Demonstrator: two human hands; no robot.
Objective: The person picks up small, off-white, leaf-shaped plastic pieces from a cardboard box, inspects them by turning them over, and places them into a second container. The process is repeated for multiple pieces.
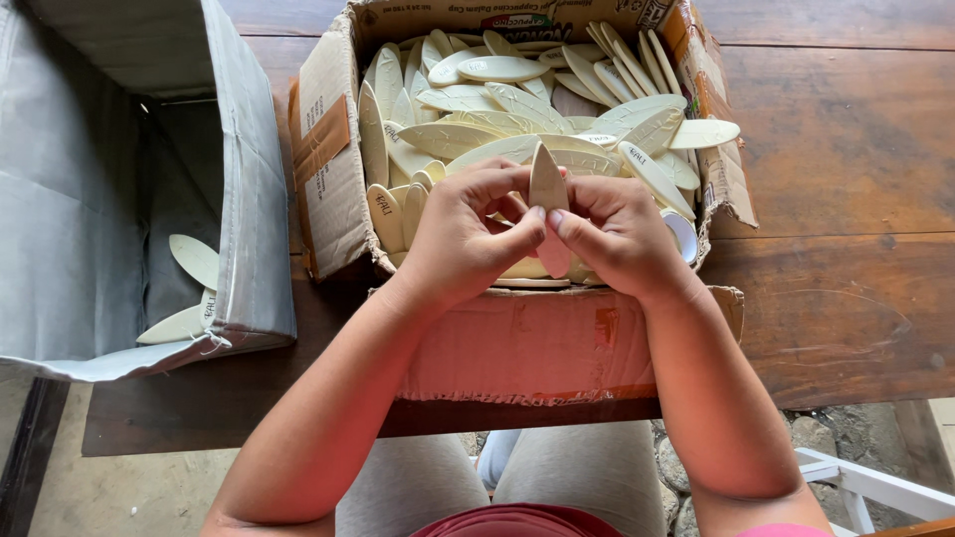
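Observation:
Both hands meet over the near edge of an open cardboard box [333,189] full of several cream, leaf-shaped flat pieces [497,109]. My left hand [463,234] and my right hand [617,234] pinch one such piece [547,184] between thumbs and fingers, holding it upright with its pointed tip up. The lower part of the piece is hidden behind my fingers.
A grey-lined open box [249,199] at the left holds two of the cream pieces [194,259]. Both boxes sit on a dark wooden table [836,199]. The brown box's front flap [527,343] hangs over the table edge. A white frame [865,482] stands at the lower right.

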